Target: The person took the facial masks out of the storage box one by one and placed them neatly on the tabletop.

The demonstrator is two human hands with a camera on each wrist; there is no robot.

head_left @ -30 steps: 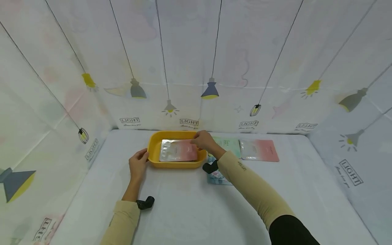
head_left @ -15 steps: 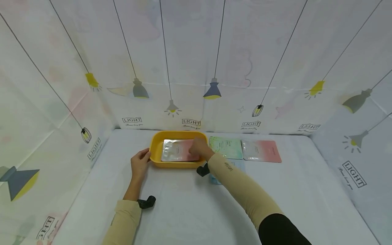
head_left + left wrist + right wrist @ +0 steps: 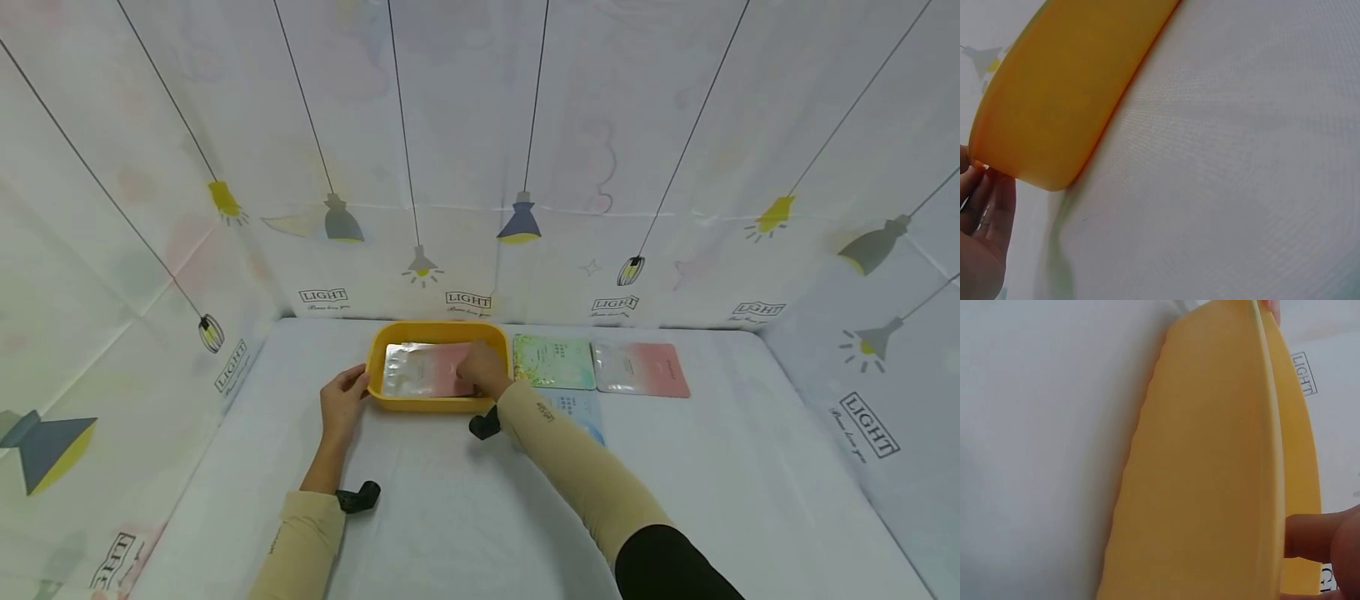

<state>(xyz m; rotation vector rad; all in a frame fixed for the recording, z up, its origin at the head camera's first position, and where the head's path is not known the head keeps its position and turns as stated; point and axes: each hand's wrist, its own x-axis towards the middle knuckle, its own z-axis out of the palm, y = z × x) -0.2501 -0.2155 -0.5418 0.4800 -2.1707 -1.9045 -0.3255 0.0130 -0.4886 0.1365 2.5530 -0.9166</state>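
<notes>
A yellow tray (image 3: pixel 438 405) stands at the back of the table. My left hand (image 3: pixel 343 400) grips its left end; in the left wrist view, fingers (image 3: pixel 1000 209) lie against the outside of the tray wall (image 3: pixel 1066 94). Inside lies a flat pink-and-silver sachet (image 3: pixel 427 369), with a second edge showing at its upper left. My right hand (image 3: pixel 483 369) reaches over the tray's front right and holds the sachet's pink end, its fingertips partly hidden. In the right wrist view, a finger (image 3: pixel 1310 537) extends behind the tray's near wall (image 3: pixel 1204 450).
Right of the tray lie a green sachet (image 3: pixel 555 362) and another pink-and-silver sachet (image 3: pixel 642 369). A blue sachet (image 3: pixel 581 407) lies nearer, partly covered by the right sleeve. A printed cloth wall (image 3: pixel 450 150) rises behind the white table (image 3: pixel 450 517).
My right hand has moved left and down into the tray, and the sachet has slid left inside it. More of the blue sachet's right part shows. My left hand keeps its hold.
</notes>
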